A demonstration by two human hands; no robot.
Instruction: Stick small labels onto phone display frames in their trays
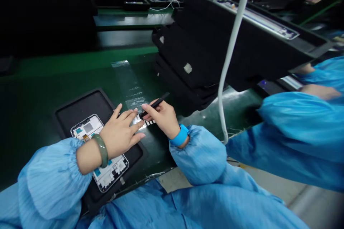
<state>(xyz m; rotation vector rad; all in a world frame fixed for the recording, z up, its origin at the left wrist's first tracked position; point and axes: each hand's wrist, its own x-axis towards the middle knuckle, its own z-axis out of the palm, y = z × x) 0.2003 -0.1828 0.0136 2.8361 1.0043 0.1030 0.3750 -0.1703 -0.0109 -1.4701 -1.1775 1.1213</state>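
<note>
"What do we hold?"
"Right grip (164, 118) pinches a black tool (160, 100); left grip (116, 134) spreads beside the striped strip (149, 123) on our bench (86, 75)."
"Handling?"
"Likely light, flimsy; we'd take its edge."

Light-blue sleeves (55, 171), loose and puffed, gather at the ends. A glossy, rounded green bangle (101, 151) encircles the left wrist (90, 155); a bright-blue band (179, 136) encircles the right. Blue cloth (134, 204) covers the near lap.
</note>
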